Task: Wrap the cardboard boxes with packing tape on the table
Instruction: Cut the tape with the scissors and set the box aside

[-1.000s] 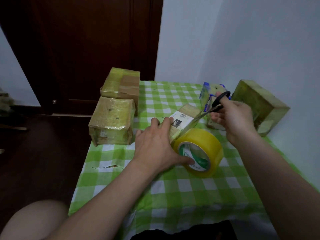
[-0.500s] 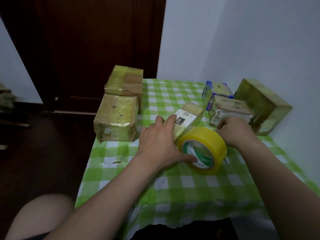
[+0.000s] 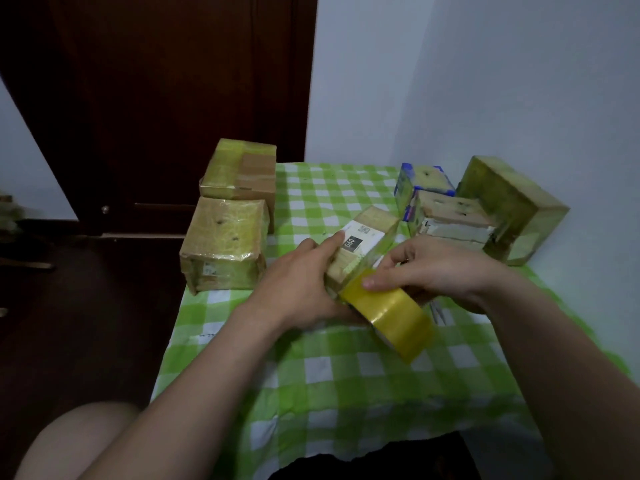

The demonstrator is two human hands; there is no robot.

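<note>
Box-taping in progress, middle of the surface, both hands engaged.

Small box (image 3: 367, 233) lies on the checked surface (image 3: 346, 368), label up. Its long axis runs from near left to far right, with the far end towards the wrapped boxes (image 3: 512, 209) by the wall. Left hand (image 3: 298, 289) clasps the near end, fingers along the top. Right hand (image 3: 440, 268) grips the tape roll (image 3: 391, 313), thumb on the band, roll touching the box. Recommended: hold the strip taut, pin the box firmly, smooth the tape flat before turning.
</note>
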